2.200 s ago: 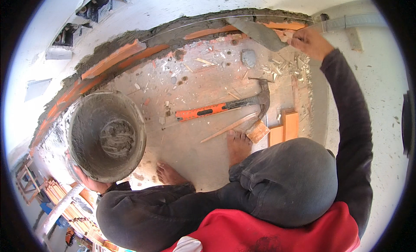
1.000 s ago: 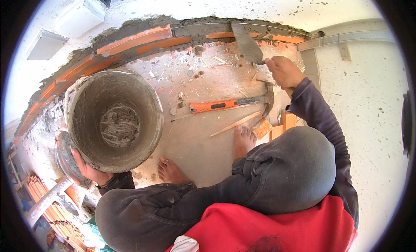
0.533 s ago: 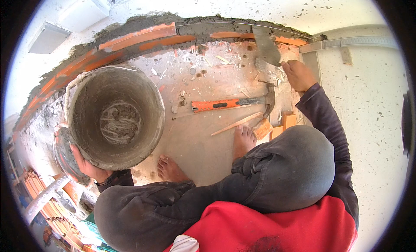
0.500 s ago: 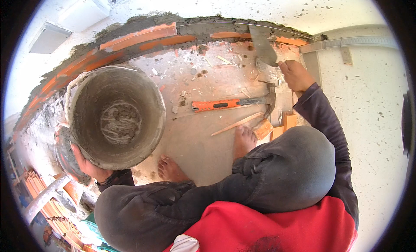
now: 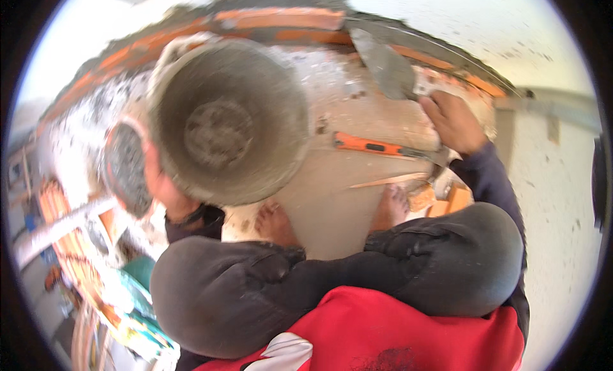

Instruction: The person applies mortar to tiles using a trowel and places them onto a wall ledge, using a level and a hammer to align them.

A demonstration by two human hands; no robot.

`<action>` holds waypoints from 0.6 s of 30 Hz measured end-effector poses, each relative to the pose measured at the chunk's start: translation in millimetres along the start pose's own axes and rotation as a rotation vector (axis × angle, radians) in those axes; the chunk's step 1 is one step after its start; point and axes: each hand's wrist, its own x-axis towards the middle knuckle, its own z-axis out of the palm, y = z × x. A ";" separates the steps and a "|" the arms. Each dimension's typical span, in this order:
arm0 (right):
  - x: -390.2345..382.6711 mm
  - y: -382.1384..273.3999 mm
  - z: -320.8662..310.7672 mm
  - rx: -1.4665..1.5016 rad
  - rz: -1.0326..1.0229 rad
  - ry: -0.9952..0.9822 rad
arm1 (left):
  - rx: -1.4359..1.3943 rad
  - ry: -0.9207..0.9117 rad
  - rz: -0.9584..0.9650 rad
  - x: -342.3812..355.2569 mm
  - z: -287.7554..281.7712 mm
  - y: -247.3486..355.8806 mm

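My right arm reaches out far and to the right, the dark sleeve running up from my bent knee to the wrist. My right hand (image 5: 454, 123) is a closed fist, knuckles up, thumb side turned left, gripping a handle. My left arm is bent closer in on the left, its dark cuff showing just below the wrist. My left hand (image 5: 161, 179) is curled in a grip with the fingers largely hidden, so I cannot tell how they wrap. I am squatting: both knees in dark trousers fill the near view, and my bare feet show just beyond them.
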 end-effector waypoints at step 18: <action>29.5 -136.0 73.4 -0.442 -0.691 -0.248 | 0.094 -0.272 0.062 -2.5 24.2 -17.3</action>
